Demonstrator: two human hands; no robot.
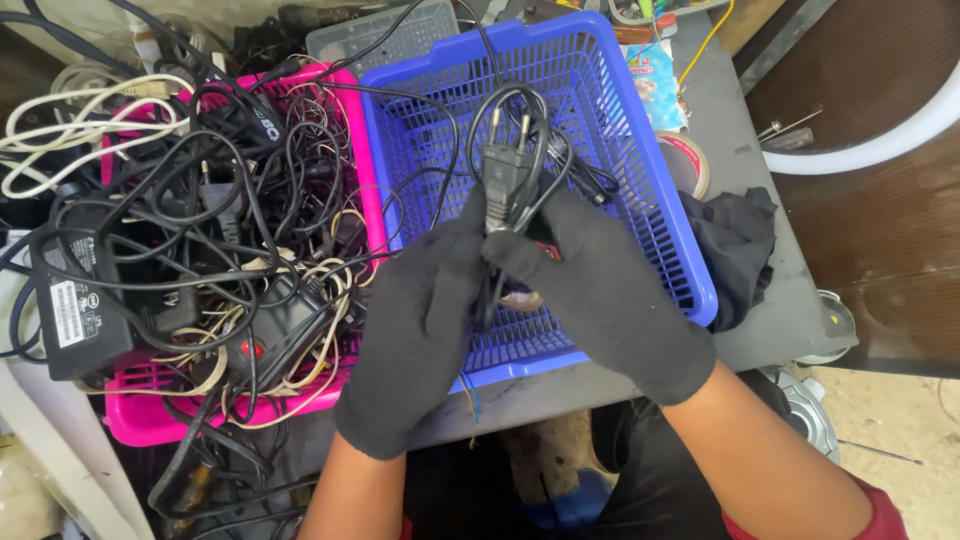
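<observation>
Currently I am holding a black power cord between both gloved hands, above the open middle of the blue basket. Left hand is pinching the cord just below the plug, thumb and fingers closed on it; right hand is clenched around the gathered strands beside the plug, so both are grasping the same cord. Loops of the cord are rising above the hands and drooping back down, and some of its length is trailing leftward over the basket rim toward the pink basket. My judgement: the cord is light and limp, bending wherever it is unsupported, so the loops will be sagging and swinging rather than keeping a shape. The plug is the one stiff part, with two bare metal pins sticking up, and I judge it the surest place to grip; the knit gloves look grippy enough on the smooth jacket, though fine feel through them is probably dulled. Nothing looks fragile, but the trailing length could be snagging in the tangle of black and cream cables heaped in the pink basket, where a black power brick is also lying. A black cloth is sitting on the grey table right of the blue basket.
</observation>
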